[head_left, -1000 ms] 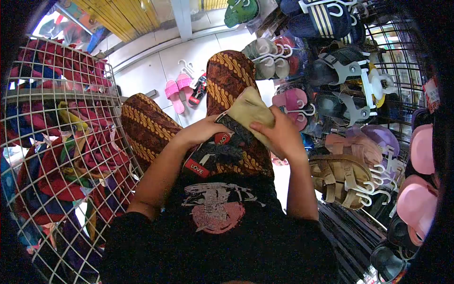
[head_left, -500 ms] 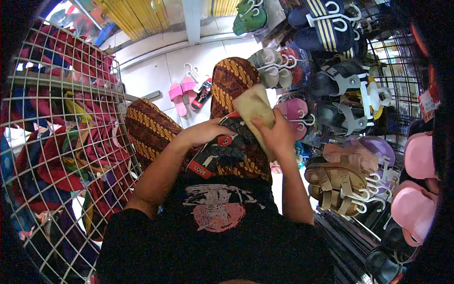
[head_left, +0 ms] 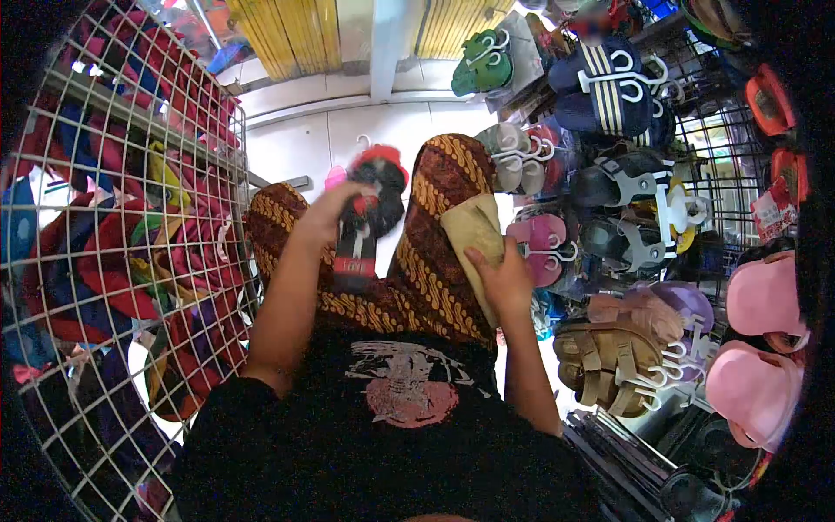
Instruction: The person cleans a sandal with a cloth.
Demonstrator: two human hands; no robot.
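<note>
Over the gap between the knees, my left hand (head_left: 335, 213) is closed on a black and red sandal pair (head_left: 379, 187), blurred by motion, with a "LOVE" label at its lower end. My right hand (head_left: 504, 277) grips a folded yellowish cloth (head_left: 474, 235) that lies against the right thigh. Patterned brown trousers (head_left: 435, 270) cover both legs. A bit of a pink sandal (head_left: 336, 177) shows on the floor behind the left hand.
A wire grid (head_left: 130, 217) with colourful goods behind it stands at the left. On the right hang many sandals, among them navy striped ones (head_left: 600, 87), brown ones (head_left: 609, 361) and pink ones (head_left: 755, 391). White floor tiles (head_left: 287, 143) lie ahead.
My left hand has lifted the black and red sandals off the lap, forward and to the left, away from the cloth. My right hand stays with the cloth, slightly lower.
</note>
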